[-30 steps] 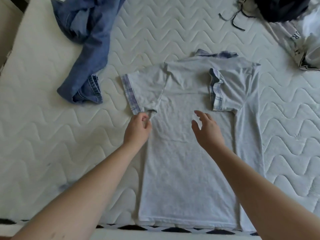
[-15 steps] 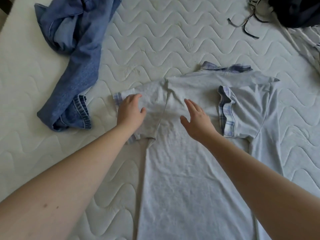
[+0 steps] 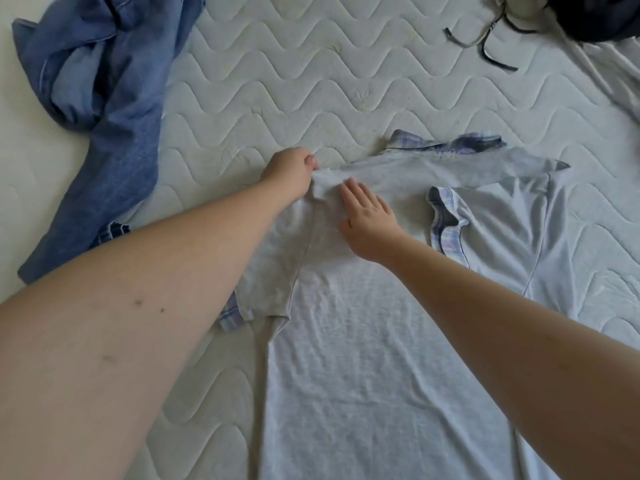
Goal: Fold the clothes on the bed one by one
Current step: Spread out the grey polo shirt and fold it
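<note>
Quilted mattress [image 3: 277, 81] — left hand [image 3: 289, 174] pinches grey shirt [image 3: 363, 341] shoulder; right hand [image 3: 369, 221] spread flat on it.

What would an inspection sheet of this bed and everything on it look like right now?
Surface: white quilted mattress, bare.
Job's things: grey shirt spread flat, plaid collar at the far end, one sleeve already folded inward.
Clutter: crumpled blue jeans at the far left; dark garment and a white garment at the far right.
Hands: left hand pinches the shirt's shoulder; right hand lies flat on the shirt, open.
Cables: none; only loose dark straps.
Surroundings: nothing seen beyond the bed.
</note>
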Action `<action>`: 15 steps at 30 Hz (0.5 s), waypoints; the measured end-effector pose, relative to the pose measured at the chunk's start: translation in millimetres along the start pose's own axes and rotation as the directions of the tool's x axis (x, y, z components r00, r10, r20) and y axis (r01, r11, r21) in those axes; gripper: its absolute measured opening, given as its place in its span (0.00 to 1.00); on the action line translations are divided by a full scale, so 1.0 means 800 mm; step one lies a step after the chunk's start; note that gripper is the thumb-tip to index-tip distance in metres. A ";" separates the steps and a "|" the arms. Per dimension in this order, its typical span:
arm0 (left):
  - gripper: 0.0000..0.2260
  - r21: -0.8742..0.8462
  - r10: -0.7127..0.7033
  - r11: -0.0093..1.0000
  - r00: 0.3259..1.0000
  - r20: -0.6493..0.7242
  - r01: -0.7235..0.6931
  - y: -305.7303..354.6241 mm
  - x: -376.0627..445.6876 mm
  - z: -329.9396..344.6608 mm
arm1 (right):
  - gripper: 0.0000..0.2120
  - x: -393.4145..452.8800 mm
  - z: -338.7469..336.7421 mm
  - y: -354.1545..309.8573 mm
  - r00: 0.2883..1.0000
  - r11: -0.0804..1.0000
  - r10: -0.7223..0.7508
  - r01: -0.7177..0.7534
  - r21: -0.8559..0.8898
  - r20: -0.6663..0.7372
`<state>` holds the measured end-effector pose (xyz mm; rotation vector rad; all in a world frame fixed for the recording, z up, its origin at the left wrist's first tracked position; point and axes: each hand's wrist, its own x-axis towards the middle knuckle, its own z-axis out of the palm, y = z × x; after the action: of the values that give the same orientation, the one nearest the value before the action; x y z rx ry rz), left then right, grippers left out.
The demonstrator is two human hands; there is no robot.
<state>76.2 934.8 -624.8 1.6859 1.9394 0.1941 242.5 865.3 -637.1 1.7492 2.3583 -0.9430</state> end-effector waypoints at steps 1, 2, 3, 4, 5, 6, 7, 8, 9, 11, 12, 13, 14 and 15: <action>0.14 -0.011 -0.040 0.999 0.999 0.013 0.041 0.007 0.006 -0.002 | 0.30 0.000 0.001 0.004 1.000 1.000 -0.008 0.008 -0.017 0.018; 0.14 0.003 -0.073 0.997 0.997 0.029 0.073 0.014 0.011 -0.003 | 0.30 -0.002 0.002 0.007 1.000 1.000 -0.017 0.017 -0.023 0.025; 0.13 0.026 -0.095 0.995 0.994 0.051 0.094 0.020 0.015 -0.003 | 0.30 -0.005 0.003 0.010 0.999 0.999 -0.026 0.027 -0.019 0.024; 0.14 0.052 -0.106 0.993 0.991 0.084 0.102 0.025 0.018 -0.003 | 0.30 -0.008 0.004 0.013 0.999 0.999 -0.037 0.038 -0.012 0.022; 0.16 0.076 -0.102 0.993 0.987 0.124 0.093 0.030 0.020 -0.002 | 0.30 -0.010 0.005 0.015 0.998 0.999 -0.051 0.051 -0.001 0.022; 0.18 0.093 -0.088 0.993 0.983 0.163 0.073 0.035 0.022 -0.001 | 0.30 -0.013 0.005 0.017 0.998 0.998 -0.063 0.063 0.013 0.022; 0.19 0.082 -0.064 0.995 0.979 0.193 0.049 0.038 0.024 0.001 | 0.30 -0.015 0.005 0.019 0.997 0.997 -0.071 0.071 0.029 0.019; 0.19 0.053 -0.037 0.998 0.977 0.212 0.026 0.041 0.025 0.003 | 0.30 -0.016 0.005 0.021 0.997 0.996 -0.075 0.074 0.046 0.012; 0.18 0.027 -0.017 1.000 0.975 0.223 0.011 0.044 0.025 0.004 | 0.30 -0.017 0.004 0.023 0.997 0.995 -0.074 0.074 0.064 0.003; 0.15 0.037 0.021 0.999 0.969 0.245 -0.031 0.051 0.024 0.004 | 0.29 -0.018 0.003 0.027 0.998 0.992 -0.062 0.064 0.112 -0.020; 0.13 0.071 0.040 0.996 0.964 0.261 -0.060 0.054 0.025 0.003 | 0.29 -0.018 0.001 0.028 0.998 0.989 -0.049 0.053 0.138 -0.031; 0.11 0.105 0.056 0.991 0.960 0.275 -0.088 0.058 0.026 0.003 | 0.29 -0.017 0.000 0.029 0.999 0.986 -0.032 0.037 0.162 -0.038; 0.09 0.134 0.068 0.985 0.957 0.281 -0.110 0.061 0.027 0.003 | 0.29 -0.017 -0.002 0.029 0.999 0.982 -0.013 0.020 0.187 -0.041; 0.07 0.151 0.074 0.981 0.958 0.277 -0.120 0.063 0.030 0.002 | 0.29 -0.016 -0.004 0.029 0.999 0.978 0.004 0.005 0.210 -0.043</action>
<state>119.7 967.1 -610.7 1.8110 1.7103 -0.1597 268.4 860.1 -640.0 1.8575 2.3612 -1.2071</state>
